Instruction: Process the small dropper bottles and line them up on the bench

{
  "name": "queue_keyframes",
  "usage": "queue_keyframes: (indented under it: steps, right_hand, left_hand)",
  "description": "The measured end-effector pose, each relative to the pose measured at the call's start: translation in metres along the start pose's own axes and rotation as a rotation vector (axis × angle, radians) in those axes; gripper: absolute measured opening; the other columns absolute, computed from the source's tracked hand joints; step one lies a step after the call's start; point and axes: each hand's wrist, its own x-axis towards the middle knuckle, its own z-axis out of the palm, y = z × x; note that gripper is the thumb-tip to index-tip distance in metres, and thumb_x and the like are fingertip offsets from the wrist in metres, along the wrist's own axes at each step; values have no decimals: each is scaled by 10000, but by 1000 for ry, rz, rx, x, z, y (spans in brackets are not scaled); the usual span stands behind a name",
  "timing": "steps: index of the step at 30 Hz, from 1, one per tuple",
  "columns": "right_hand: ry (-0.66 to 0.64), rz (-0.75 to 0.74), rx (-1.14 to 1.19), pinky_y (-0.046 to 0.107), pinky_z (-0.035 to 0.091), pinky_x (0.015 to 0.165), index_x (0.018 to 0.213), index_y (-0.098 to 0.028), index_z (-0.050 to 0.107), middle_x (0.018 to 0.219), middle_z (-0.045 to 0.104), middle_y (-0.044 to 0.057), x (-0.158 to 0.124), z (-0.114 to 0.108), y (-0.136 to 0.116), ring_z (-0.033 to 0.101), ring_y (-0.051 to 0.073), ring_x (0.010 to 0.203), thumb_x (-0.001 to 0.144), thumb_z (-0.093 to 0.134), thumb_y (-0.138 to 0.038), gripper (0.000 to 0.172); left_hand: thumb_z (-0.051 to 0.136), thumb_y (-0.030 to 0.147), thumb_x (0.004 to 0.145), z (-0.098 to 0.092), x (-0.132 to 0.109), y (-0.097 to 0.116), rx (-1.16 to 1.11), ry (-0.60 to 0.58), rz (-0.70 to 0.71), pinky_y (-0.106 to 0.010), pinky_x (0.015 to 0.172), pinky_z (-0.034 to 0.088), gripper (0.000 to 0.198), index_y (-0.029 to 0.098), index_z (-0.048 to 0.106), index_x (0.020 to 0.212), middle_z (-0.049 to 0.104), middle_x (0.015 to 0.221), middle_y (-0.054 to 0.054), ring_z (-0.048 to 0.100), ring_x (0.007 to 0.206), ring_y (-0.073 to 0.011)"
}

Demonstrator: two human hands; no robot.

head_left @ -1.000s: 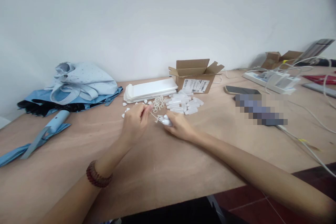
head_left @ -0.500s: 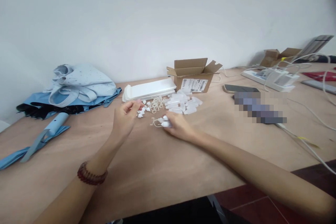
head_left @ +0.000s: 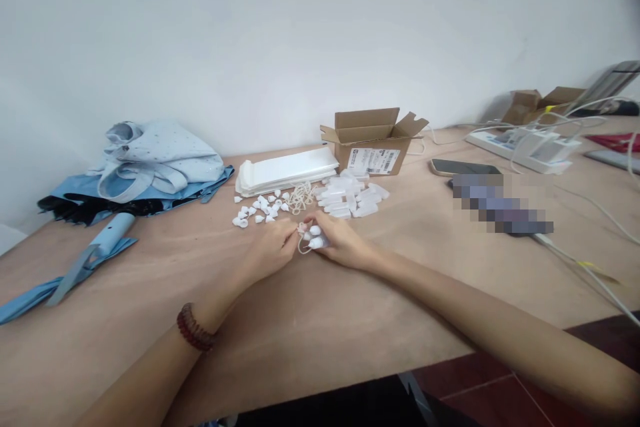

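My right hand (head_left: 346, 239) is closed around a few small translucent bottles with white pointed caps (head_left: 316, 241), their tops facing left. A thin pale cord (head_left: 301, 248) loops out beside those caps. My left hand (head_left: 270, 247) meets it from the left, its fingers pinched together right at the bottle tops; what they hold is too small and hidden to name. Behind the left hand lie several loose white caps (head_left: 270, 208). A tangle of pale cord (head_left: 301, 196) sits beside them, and a pile of translucent bottles (head_left: 343, 200) lies behind the right hand.
At the back are a stack of white sleeves (head_left: 287, 170) and an open cardboard box (head_left: 375, 157). A pale bag (head_left: 160, 157) and blue umbrella (head_left: 113, 233) lie left. To the right are a phone (head_left: 465, 167), a pixelated item (head_left: 500, 207) and a power strip (head_left: 520, 152) with cables.
My left hand has moved right and down from the loose caps to the bottle tops at my right hand. The right hand still holds the bottles. The view has shifted slightly.
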Motion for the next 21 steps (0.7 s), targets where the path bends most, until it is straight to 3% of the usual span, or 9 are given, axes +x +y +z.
queue_keyframes:
  steps: [3, 6, 8, 12, 15, 21]
  right_hand:
    - [16, 4, -14, 304, 433, 796, 1117, -164, 456, 1072, 599, 110, 0, 0, 1, 568, 217, 986, 753, 571, -114, 385]
    - [38, 47, 7, 282, 437, 749, 1111, -167, 462, 1031, 617, 95, 1, 0, 1, 593, 205, 918, 778, 601, -193, 361]
    - [39, 44, 7, 276, 433, 741, 1103, -172, 465, 1029, 620, 90, 1, -1, 1, 597, 201, 910, 783, 598, -197, 347]
    - [20, 24, -7, 282, 430, 759, 1098, -167, 461, 1056, 613, 98, 1, -2, -1, 591, 207, 940, 769, 570, -140, 348]
    - [6, 42, -4, 291, 430, 766, 1111, -168, 455, 1074, 609, 106, 1, -2, -3, 584, 213, 954, 744, 579, -118, 391]
    - [1, 60, 24, 281, 429, 737, 1105, -166, 468, 1039, 617, 100, 1, -2, -2, 594, 203, 904, 781, 593, -184, 347]
  left_hand:
    - [372, 309, 930, -2, 0, -2, -15, 11, -28, -257, 580, 361, 382, 162, 553, 629, 582, 634, -15, 521, 605, -142]
    - [493, 311, 881, -4, -1, -2, -66, 39, -2, -253, 631, 393, 190, 173, 619, 915, 656, 877, -39, 569, 742, -160]
    - [530, 284, 854, -4, -1, 0, -98, 27, 16, -255, 656, 406, 194, 184, 590, 1009, 652, 950, -41, 579, 782, -163]
    - [500, 280, 860, 0, -2, 2, -52, 9, -56, -258, 596, 381, 135, 172, 580, 873, 624, 746, -10, 553, 645, -151]
    - [437, 313, 894, 2, -2, 2, 0, -16, -122, -259, 549, 344, 246, 168, 575, 751, 597, 659, -7, 522, 582, -148]
    - [562, 331, 831, -4, -1, 1, -174, -31, -85, -236, 571, 385, 221, 183, 615, 986, 657, 788, -8, 542, 602, -128]
